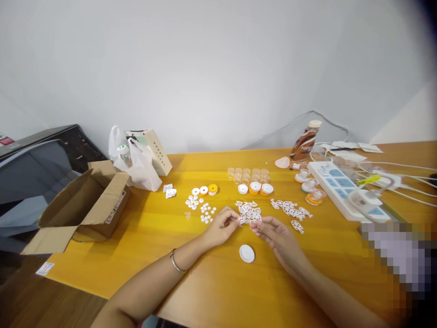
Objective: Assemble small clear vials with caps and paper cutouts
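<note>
Lying on table (211, 291), pile of white openwork pcs (251, 210) | L hand (220, 226) at its left edge, R hand (277, 234) at its right | both w/ fingers curled nearly closed, can't tell what's gripped | white disc (246, 253) nearer viewer | clear cups (246, 176) behind pile | cardboard box (102, 198) far L

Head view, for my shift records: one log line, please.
left hand: at white openwork pieces; right hand: at same pieces; white disc: on table

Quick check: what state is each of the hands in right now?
Left hand: curled, at the white lattice pieces; whether it grips one can't be told.
Right hand: also curled there; grip can't be told.
</note>
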The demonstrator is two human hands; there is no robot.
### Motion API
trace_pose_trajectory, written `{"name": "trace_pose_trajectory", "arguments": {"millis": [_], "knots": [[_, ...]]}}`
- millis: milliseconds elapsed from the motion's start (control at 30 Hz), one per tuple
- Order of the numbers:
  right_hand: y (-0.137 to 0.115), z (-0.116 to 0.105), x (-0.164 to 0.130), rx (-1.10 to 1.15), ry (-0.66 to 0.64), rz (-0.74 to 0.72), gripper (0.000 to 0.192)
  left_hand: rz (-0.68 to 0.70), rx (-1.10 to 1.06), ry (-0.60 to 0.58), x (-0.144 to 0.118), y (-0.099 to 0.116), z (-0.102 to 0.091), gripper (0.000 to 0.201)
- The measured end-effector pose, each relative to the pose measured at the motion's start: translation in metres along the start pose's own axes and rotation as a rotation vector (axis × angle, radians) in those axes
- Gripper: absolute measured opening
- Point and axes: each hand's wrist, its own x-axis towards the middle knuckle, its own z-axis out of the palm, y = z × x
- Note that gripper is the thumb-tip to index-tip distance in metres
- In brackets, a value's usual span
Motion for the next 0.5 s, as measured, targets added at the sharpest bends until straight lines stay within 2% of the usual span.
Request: {"name": "trace_pose_trajectory", "arguments": {"millis": [333, 500], "knots": [[-0.0046, 0.0005, -0.0018, 0.045, -0.042, 0.103, 0.022, -0.060, -0.423, 0.073, 0.0035, 0.0063, -0.0059, 0.025], [-0.0051, 0.0002, -0.0019, 0.041, -0.042, 0.117, 0.019, -0.135, -0.498, 0.099, 0.0035, 0.0007, -0.0078, 0.027]]}}
